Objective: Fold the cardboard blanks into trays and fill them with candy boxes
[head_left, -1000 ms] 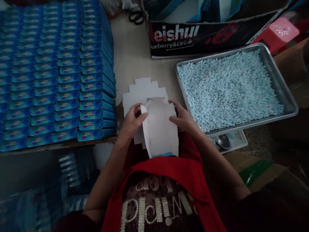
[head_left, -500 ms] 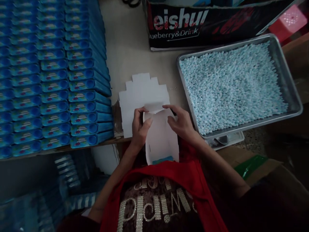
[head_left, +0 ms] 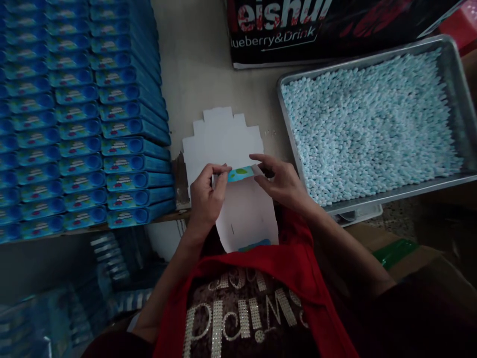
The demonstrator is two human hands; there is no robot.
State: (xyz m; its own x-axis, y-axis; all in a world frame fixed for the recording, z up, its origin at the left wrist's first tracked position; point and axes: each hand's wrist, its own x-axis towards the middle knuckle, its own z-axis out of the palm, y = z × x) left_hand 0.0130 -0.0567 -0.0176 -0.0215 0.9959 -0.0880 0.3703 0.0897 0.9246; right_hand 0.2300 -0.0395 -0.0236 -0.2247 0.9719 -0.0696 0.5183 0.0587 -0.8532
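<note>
A partly folded cardboard box (head_left: 248, 214), white inside with blue-green print outside, leans against my red apron at the table's front edge. My left hand (head_left: 210, 194) pinches the left end of its far folded flap, thumb against the index finger. At the flap's right end, my right hand (head_left: 279, 179) grips the card between thumb and fingers, its index finger stretched out above. Green leaf print shows on the flap between both hands. Just beyond lies a flat white die-cut box blank (head_left: 223, 132) on the table.
Rows of blue packs (head_left: 122, 176) are stacked on the left of the table. A metal tray (head_left: 288, 112) of pale blue-white pellets stands at the right. Behind are a black printed carton (head_left: 268, 49) and, below right, green tape (head_left: 395, 252) on cardboard.
The far flap has been folded over, so its printed blue-green face now shows between my hands. My left hand has shifted slightly left. The camera view has moved a little.
</note>
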